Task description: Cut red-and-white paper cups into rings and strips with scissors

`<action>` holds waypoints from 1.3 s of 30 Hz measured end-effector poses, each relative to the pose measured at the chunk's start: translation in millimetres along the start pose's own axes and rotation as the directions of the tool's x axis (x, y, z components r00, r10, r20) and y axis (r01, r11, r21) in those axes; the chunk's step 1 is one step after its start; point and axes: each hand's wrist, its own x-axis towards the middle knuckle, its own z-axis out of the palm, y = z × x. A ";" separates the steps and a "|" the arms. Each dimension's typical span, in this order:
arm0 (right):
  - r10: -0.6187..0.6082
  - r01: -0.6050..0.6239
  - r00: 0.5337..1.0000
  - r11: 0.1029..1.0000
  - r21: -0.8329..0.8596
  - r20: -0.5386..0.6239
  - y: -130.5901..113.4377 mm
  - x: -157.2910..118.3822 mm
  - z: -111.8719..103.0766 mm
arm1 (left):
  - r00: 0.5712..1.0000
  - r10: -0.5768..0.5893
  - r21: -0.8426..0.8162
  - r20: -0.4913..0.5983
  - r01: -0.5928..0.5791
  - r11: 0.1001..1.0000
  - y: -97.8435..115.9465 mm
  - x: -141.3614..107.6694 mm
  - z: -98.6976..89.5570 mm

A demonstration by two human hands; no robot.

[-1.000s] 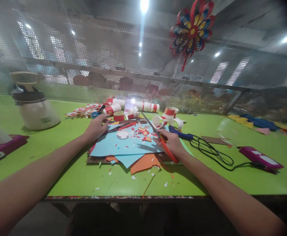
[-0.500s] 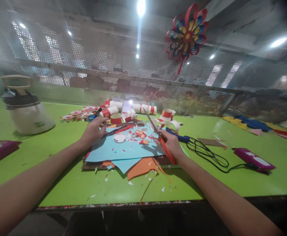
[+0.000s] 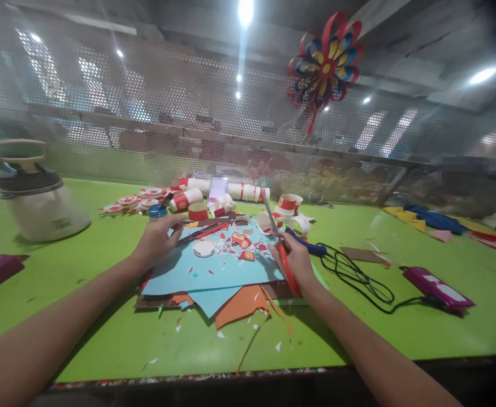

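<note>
My right hand (image 3: 295, 259) is closed on the orange-handled scissors (image 3: 288, 270), whose blades point up and away. My left hand (image 3: 158, 240) rests at the left edge of the light blue paper (image 3: 175, 277), fingers bent beside some dark slim tools (image 3: 197, 233); whether it grips anything is unclear. Between the hands lie a white disc (image 3: 204, 249), red paper pieces (image 3: 246, 256) and small scraps. A white ring (image 3: 242, 226) stands behind them. Orange paper (image 3: 241, 307) sticks out under the blue sheet.
Paper cups (image 3: 287, 203) and a long white-red roll (image 3: 234, 189) lie at the back. A blue jar (image 3: 157, 211) stands behind my left hand. On the right are a corded blue tool (image 3: 313, 247) and purple box (image 3: 438, 288); a white jug (image 3: 46, 206) stands left.
The view has shifted slightly, so the table items appear lower. The scissors in my right hand now point more steeply upward. My left hand stays near the dark tools.
</note>
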 end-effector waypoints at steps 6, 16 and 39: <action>0.029 -0.032 0.998 0.999 0.042 0.048 -7.3 -7.6 1.2 | 0.997 0.060 -0.024 0.039 -0.059 0.998 7.8 -4.7 2.5; -0.008 0.044 0.965 0.990 -0.131 0.263 -15.5 20.5 -9.5 | 0.983 0.154 -0.072 0.099 -0.147 0.987 13.7 -9.6 5.4; -0.004 0.005 0.998 1.000 -0.020 0.060 11.0 28.3 -26.9 | 0.828 0.338 -0.189 0.448 -0.282 0.941 96.7 16.2 9.0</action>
